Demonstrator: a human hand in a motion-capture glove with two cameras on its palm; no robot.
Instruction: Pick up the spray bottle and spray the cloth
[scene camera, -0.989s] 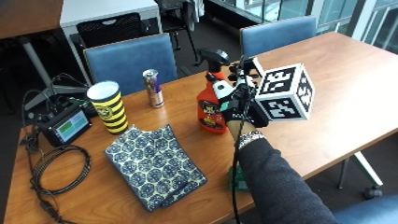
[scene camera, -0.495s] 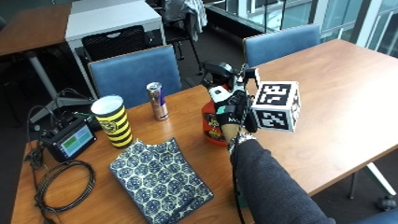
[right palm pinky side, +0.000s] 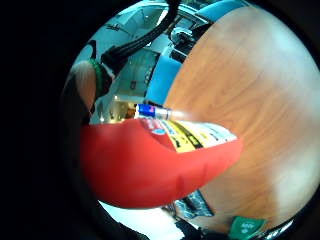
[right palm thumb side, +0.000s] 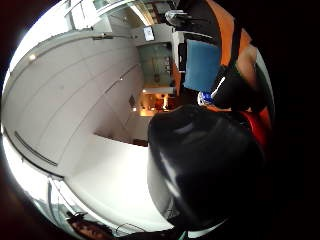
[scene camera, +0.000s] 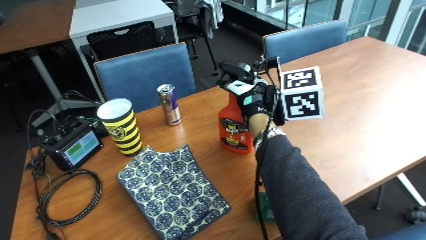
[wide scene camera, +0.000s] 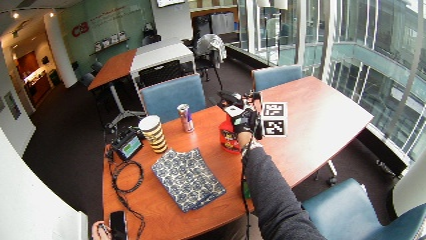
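Fingers of the gloved right hand (scene camera: 256, 102) are curled round the neck of the red spray bottle (scene camera: 234, 127), just under its black sprayer head (scene camera: 233, 74). Bottle is upright; can't tell whether its base touches the wooden table (scene camera: 359, 95) or sits just off it. Sprayer head sticks out above the fingers. Little finger side palm view: red bottle body (right palm pinky side: 150, 165) with its yellow label fills the space right against the palm, table (right palm pinky side: 250, 75) beyond it. Thumb side palm view: black sprayer head (right palm thumb side: 205, 165) close to the palm.

Cloth (scene camera: 172, 190), blue-and-white patterned, lies flat on the table below and beyond the fingertips, near the bottle but apart from it. Past the bottle from the fingers: a slim drink can (scene camera: 169, 104), then a yellow-and-black cup (scene camera: 120, 126). Further out at the table edge, a small device with a green screen (scene camera: 73, 148) and a coiled black cable (scene camera: 66, 197). Blue chair (scene camera: 143, 70) behind the can.
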